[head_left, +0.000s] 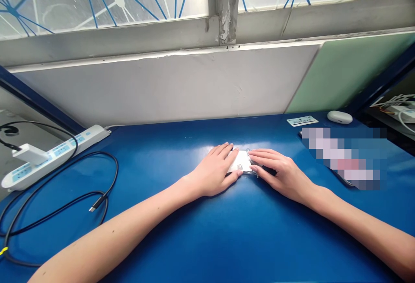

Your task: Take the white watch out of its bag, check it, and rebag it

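Note:
A small clear plastic packet point(241, 162) with something white inside lies flat on the blue table point(207, 231), a little past its middle. My left hand point(215, 170) rests palm down on the packet's left side, its fingers stretched over it and the thumb at the near edge. My right hand point(280, 172) lies flat against the packet's right edge, fingers straight and close together, their tips touching the plastic. Neither hand has lifted the packet off the table.
A white power strip point(55, 153) with a white plug lies at the far left, with a black cable point(97, 203) looping beside it. A white earbud case point(339, 117) and a label point(302, 121) sit at the back right. A white wall panel runs behind.

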Demonstrator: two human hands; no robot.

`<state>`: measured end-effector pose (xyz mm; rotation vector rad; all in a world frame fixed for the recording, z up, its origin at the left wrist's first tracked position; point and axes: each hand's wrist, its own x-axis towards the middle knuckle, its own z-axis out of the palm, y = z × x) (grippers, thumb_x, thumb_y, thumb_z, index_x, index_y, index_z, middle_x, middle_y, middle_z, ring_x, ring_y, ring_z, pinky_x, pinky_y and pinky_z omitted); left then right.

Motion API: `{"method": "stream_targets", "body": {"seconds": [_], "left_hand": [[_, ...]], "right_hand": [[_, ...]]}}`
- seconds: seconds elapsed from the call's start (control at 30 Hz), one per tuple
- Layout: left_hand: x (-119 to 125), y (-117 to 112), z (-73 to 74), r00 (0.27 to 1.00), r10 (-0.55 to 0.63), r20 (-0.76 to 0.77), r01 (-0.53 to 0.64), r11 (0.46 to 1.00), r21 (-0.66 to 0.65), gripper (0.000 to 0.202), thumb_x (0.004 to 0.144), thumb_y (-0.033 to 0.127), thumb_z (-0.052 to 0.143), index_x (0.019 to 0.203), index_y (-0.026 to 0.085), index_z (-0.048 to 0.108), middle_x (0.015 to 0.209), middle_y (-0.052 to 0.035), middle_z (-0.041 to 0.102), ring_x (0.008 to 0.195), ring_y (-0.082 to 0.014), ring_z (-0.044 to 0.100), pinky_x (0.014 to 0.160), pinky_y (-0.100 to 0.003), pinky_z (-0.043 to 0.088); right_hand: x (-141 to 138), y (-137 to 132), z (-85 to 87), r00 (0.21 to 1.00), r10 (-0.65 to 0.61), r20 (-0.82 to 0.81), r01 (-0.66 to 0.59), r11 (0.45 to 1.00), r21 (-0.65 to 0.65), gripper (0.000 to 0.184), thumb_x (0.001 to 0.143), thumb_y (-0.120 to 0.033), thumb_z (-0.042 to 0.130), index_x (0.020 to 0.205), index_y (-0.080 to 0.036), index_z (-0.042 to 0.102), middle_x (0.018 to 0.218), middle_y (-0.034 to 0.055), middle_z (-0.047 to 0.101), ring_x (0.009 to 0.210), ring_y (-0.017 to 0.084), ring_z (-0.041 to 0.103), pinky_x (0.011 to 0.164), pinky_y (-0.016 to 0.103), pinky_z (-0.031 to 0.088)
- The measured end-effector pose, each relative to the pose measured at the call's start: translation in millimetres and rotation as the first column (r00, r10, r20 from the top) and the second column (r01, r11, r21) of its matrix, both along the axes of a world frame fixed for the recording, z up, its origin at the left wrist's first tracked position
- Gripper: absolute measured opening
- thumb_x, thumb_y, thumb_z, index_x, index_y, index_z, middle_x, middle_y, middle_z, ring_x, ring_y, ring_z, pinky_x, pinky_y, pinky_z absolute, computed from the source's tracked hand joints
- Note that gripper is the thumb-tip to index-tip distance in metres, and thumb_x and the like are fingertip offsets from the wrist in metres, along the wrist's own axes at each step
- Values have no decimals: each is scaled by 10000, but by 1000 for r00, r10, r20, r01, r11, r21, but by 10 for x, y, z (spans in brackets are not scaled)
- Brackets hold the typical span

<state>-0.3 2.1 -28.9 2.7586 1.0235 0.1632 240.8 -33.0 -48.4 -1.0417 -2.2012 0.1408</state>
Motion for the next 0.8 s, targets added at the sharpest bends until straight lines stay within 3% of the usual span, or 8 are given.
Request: {"method": "stream_targets", "body": {"seconds": [0.37,0.8], "left_hand": [[3,1,17,1000,3,15,-3,1000,-2,653,1027,512,360,1528,93,328,1589,-212,326,1502,-339,262,1205,-504,257],[12,-8,20,1000,8,5,-8,1000,1,648,1029,506,353,1522,87,330,1592,-216,320,1503,-340,259,1207,-497,248]], "right_hand": [[27,23,41,985,12,174,-18,999,33,317,990,-236,516,1258,-157,665,1273,149,699,1244,299,612,1000,473,563],[6,3,87,968,29,249,-54,994,93,335,987,-191,488,1279,-139,644,1254,162,701,1232,316,616,1007,490,563]]}}
